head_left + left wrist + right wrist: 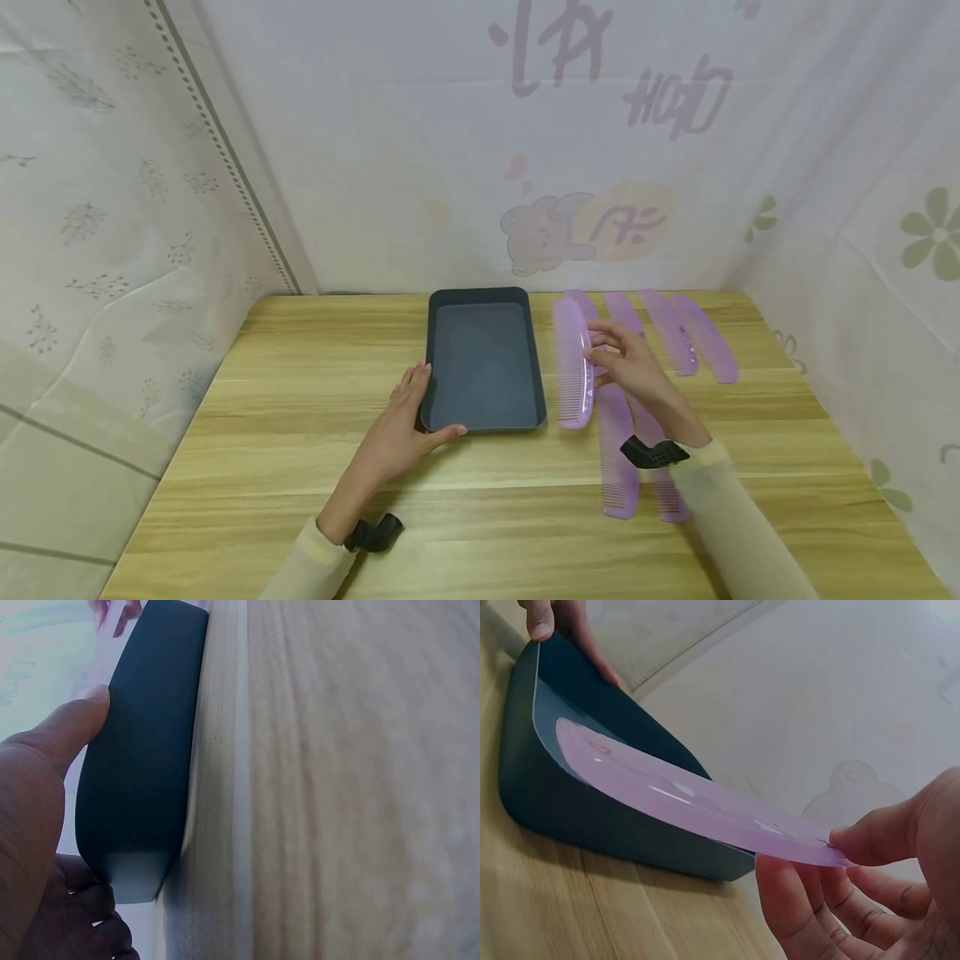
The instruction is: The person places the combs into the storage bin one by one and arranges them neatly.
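A translucent purple comb (573, 367) is pinched between the thumb and fingers of my right hand (633, 367), raised above the table just right of a dark grey tray (537, 392). The right wrist view shows this comb (675, 791) reaching out from the fingertips, its far end in front of the tray's wall (615, 832). My left hand (397, 433) rests at the tray's near left corner, fingers extended along the left side and thumb on the near rim. In the left wrist view the thumb (75, 724) touches the tray's outer wall (146, 742).
Several more purple combs lie on the wooden table (300, 400) to the right: a comb (705, 337) at the far right, another comb (667, 329) beside it, and a nearer comb (618, 467) partly under the right hand. Printed cloth (420, 150) hangs behind and at both sides.
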Tool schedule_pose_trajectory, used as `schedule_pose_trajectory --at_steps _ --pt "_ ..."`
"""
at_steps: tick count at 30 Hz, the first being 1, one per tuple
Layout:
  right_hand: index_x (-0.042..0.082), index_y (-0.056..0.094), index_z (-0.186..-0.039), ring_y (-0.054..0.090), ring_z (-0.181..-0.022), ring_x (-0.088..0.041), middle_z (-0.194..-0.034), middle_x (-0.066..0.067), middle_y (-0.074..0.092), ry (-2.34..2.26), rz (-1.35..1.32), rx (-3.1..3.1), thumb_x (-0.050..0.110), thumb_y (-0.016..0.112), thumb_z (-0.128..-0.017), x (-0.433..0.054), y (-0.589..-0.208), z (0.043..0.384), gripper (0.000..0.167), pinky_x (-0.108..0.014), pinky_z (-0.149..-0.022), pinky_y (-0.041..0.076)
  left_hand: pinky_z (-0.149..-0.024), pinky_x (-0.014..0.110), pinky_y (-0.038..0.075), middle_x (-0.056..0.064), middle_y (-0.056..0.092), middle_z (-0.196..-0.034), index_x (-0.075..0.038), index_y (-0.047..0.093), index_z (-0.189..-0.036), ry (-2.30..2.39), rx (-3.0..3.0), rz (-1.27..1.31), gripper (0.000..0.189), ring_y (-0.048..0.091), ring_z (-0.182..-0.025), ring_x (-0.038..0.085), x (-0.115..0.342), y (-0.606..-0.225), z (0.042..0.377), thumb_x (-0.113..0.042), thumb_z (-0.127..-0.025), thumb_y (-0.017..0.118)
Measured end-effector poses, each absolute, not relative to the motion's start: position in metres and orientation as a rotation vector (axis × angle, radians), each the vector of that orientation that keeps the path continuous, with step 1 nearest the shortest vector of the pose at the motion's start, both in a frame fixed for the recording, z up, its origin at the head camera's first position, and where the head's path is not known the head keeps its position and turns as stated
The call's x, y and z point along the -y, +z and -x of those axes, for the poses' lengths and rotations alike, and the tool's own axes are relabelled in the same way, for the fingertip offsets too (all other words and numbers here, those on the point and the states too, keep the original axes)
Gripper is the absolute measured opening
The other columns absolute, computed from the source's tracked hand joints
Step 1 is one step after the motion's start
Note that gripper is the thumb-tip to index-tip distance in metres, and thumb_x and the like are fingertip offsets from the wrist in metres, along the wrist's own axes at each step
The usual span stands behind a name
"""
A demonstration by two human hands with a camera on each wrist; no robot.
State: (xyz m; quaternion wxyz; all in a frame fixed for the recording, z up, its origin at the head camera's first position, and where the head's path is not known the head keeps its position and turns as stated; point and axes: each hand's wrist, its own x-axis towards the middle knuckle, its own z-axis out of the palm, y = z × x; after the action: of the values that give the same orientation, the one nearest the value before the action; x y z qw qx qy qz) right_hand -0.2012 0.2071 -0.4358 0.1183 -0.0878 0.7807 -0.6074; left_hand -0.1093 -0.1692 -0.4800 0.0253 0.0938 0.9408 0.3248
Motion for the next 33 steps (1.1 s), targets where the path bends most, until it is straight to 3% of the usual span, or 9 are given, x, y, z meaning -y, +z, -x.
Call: schedule_pose_trajectory --at_steps 25,33 --pt "0.007 0.046 -0.149 0.067 -0.088 -0.018 -0.122 -0.020 0.063 -1.825 0.240 -2.213 0.008 0.062 -0.100 -0.161 -0.436 0.216 0.051 -0.036 -0.064 0.066 -0.129 0.058 0.019 0.005 0.011 -0.174 -0.013 0.012 -0.166 1.012 -2.897 -0.249 0.123 0.008 -0.162 0.029 0.168 -0.480 0.109 -0.078 -0.079 0.069" --pt "0.009 0.046 -0.149 0.068 -0.092 -0.019 -0.124 -0.018 0.061 -1.822 0.225 -2.204 0.011 0.062 -0.101 -0.145 -0.433 0.222 0.050 -0.037 -0.067 0.066 -0.132 0.054 0.015 0.005 0.011 -0.174 -0.012 0.012 -0.166 0.999 -2.908 -0.272 0.123 0.007 -0.162 0.027 0.168 -0.480 0.109 -0.080 -0.079 0.067"
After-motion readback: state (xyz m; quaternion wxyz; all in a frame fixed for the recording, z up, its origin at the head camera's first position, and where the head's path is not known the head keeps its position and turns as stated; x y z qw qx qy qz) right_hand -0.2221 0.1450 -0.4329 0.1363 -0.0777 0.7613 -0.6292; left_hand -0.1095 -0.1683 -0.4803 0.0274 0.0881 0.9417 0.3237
